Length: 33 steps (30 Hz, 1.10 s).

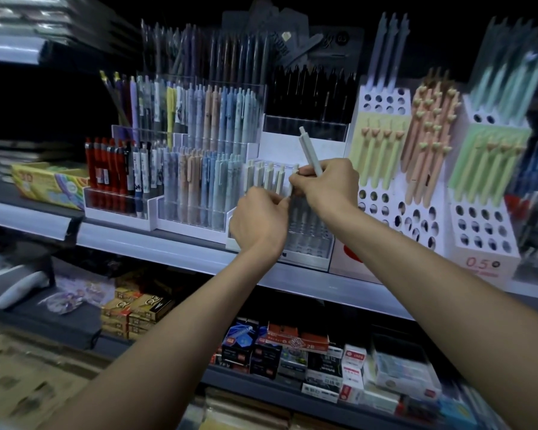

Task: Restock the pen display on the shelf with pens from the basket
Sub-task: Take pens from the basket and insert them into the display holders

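A clear tiered pen display [308, 249] stands on the shelf, its front row holding several pale grey and cream pens [263, 176]. My right hand [326, 184] grips a pale grey pen [308, 152] that sticks up and leans left above the fist, over the display's front row. My left hand [260, 220] is just below and left of it, its fingertips pinching another pale pen [292, 189] at the front row. The two hands nearly touch. No basket is in view.
Left of the display stand racks of blue, peach and red pens [199, 181]. To the right are white hole-punched stands [382, 193] with green and peach pens. Black pens [311, 91] fill the rack behind. Small boxes [295, 352] lie on the lower shelf.
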Motion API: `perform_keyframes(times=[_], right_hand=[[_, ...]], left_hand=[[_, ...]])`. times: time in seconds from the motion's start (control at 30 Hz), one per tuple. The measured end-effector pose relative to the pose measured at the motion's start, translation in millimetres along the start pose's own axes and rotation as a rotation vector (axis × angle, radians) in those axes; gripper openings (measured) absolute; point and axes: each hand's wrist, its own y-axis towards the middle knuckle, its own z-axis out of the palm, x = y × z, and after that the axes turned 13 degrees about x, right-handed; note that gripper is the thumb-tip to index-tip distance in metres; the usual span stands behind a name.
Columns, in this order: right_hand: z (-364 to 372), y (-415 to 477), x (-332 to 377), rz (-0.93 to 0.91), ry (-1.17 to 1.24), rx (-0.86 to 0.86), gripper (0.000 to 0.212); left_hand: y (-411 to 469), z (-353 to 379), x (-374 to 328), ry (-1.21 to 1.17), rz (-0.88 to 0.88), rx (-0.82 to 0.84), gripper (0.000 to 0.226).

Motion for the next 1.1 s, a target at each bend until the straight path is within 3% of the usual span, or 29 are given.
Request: perform_keyframes(times=[0.57, 1.1], right_hand=[[4, -1, 1, -0.004, -0.045, -0.022, 0.030], [6, -10, 0, -0.104, -0.110, 0.010, 0.014]], left_hand=[[-11, 0, 0, 0.018, -0.037, -0.006, 0.019], [-7, -1, 2, 0.057, -0.036, 0.009, 0.017]])
